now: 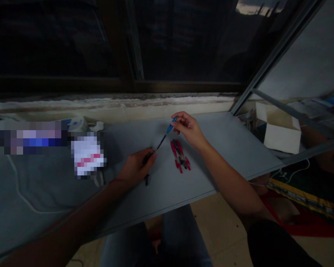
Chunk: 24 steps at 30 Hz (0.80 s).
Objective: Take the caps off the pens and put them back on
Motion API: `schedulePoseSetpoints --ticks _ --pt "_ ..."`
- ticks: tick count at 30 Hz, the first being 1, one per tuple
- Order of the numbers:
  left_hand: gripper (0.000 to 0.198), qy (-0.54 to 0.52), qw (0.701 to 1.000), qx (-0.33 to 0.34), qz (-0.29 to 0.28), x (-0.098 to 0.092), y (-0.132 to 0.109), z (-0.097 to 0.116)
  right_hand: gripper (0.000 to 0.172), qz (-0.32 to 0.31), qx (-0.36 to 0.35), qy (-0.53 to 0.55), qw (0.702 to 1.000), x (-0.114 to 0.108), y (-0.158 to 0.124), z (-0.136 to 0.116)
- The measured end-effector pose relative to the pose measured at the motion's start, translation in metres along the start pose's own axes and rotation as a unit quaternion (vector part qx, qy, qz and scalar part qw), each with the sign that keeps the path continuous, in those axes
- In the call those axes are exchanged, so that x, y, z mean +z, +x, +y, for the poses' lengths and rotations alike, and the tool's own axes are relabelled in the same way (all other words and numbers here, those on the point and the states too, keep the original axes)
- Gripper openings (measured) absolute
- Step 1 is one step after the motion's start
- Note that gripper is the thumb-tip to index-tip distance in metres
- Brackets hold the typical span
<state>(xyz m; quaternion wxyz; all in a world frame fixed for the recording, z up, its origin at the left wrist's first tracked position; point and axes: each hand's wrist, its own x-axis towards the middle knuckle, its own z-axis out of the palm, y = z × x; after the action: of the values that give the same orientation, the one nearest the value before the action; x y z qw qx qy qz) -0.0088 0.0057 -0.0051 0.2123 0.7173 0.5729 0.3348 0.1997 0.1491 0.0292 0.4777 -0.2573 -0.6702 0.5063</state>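
Note:
In the middle of the head view my right hand (185, 128) is closed, pinching the blue upper part of a slim pen (170, 126). A thin dark shaft, which looks like the refill, runs down from it to my left hand (140, 165). The fingers of that hand are closed around the pen's lower end, mostly hidden, with a bit of blue showing at the fingertips. On the desk below my right hand lie several red and black pen-like pieces (180, 155) side by side. A dark slim stick (147, 180) pokes out beneath my left hand.
The grey desk (203, 178) runs below a dark window. A blurred white box (88, 155), a white cable (19, 189) and a power strip (77, 124) occupy the left. An open white carton (282, 133) stands beyond the metal frame (272, 100) at right.

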Motion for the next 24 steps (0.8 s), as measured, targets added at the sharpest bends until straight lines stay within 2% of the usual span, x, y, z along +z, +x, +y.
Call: schedulePoseSetpoints --ticks 10,15,18,24 --pt "0.029 -0.009 1.000 0.006 -0.007 0.000 -0.001 0.000 0.039 -0.021 0.035 -0.005 0.999 -0.003 -0.001 -0.002" --pt "0.030 -0.018 1.000 0.004 -0.019 -0.001 -0.002 0.000 0.033 0.002 0.023 0.000 1.000 -0.007 -0.001 -0.005" --pt "0.029 -0.024 0.999 0.000 -0.022 0.000 -0.004 -0.001 0.032 -0.006 0.030 -0.002 1.000 -0.007 -0.001 -0.007" --pt "0.027 -0.014 1.000 0.006 0.007 0.000 -0.005 -0.001 0.032 -0.005 0.032 -0.014 0.999 -0.008 -0.002 -0.012"
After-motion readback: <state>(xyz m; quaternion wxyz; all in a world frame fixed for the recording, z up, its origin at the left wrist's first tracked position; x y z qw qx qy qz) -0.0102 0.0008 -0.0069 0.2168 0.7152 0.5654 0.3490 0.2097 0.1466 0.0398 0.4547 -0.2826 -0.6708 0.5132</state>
